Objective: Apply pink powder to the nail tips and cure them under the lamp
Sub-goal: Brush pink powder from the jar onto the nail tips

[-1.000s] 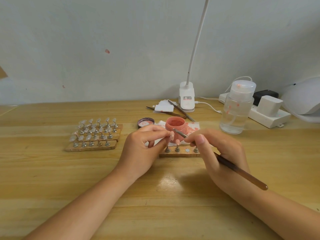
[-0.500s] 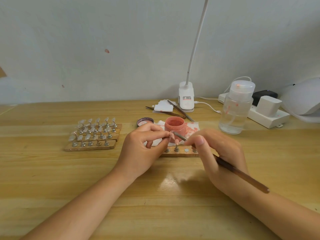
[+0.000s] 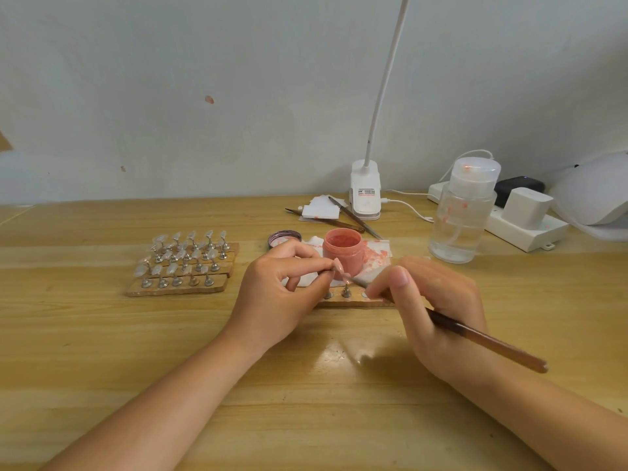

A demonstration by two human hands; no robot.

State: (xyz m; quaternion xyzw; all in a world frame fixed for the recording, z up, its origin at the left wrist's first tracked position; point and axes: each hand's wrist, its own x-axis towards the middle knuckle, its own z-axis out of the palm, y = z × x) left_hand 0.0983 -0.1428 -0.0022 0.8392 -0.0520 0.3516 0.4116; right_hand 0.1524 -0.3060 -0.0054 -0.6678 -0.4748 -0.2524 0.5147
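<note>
Centrally on the wooden tabletop (image 3: 102, 334), a pink nail tip (image 3: 338, 266) is being pinched between the thumb and forefinger of the left hand (image 3: 275, 300), the other fingers being curled underneath. A brown-handled brush (image 3: 475, 338) is being gripped by the right hand (image 3: 438, 311), fingers closed round the shaft near the ferrule, and its tip is being held against the nail tip, just in front of the open jar of pink powder (image 3: 342, 251). The jar is being carried by a white, pink-stained tissue (image 3: 375, 256) toward the middle of the tabletop's far half, with a small round lid (image 3: 284, 238) lying just to its left. Directly beneath the two hands a narrow wooden holder strip (image 3: 350, 302) with metal stands is being partly hidden. Toward the left side of the tabletop, several wooden strips (image 3: 180, 287) bearing rows of clear nail tips on metal stands are being kept side by side. Near the far edge, a white clip lamp (image 3: 365, 195) with a gooseneck is standing beside white pads (image 3: 321, 210) and two thin tools (image 3: 353, 217). A clear pump bottle (image 3: 462, 215) is standing toward the far right corner, in front of a white power strip (image 3: 523, 229) with a white charger plugged in, and a white curing lamp (image 3: 594, 195) is being cut off by the right edge of the view.
</note>
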